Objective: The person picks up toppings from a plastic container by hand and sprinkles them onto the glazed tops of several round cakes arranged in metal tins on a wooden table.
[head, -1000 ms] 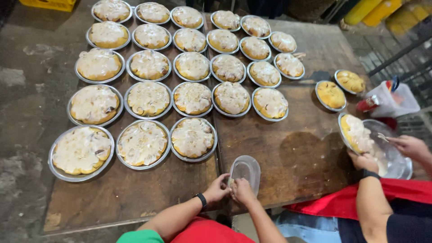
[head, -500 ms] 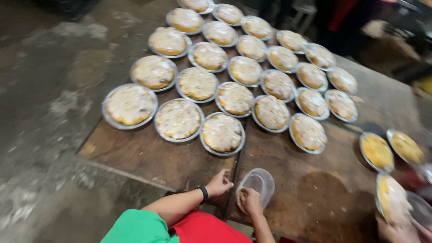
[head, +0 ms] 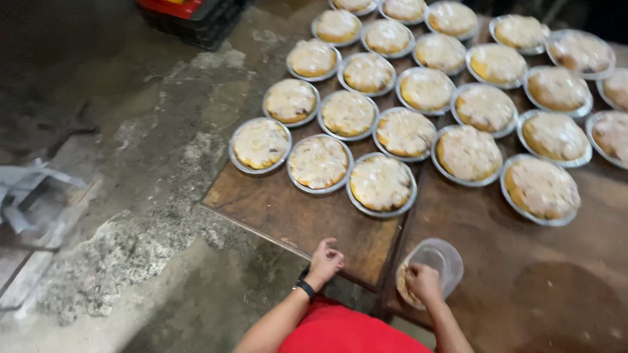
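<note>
My left hand rests with curled fingers on the near edge of a low brown wooden board, a black band on its wrist. My right hand reaches into a clear round plastic container that stands on a second board, fingers closed on pale food inside. Beyond both hands lie several round metal pans of pale-topped yellow pastry, the closest one just ahead of my left hand.
The rows of filled pans cover the boards toward the far right. Rough grey concrete floor lies to the left. A red and black crate stands at the top left, grey scrap at the far left.
The view has swung left, so the other person's hands and the pans at the right have left the frame. My hands stay at the board edge and the container.
</note>
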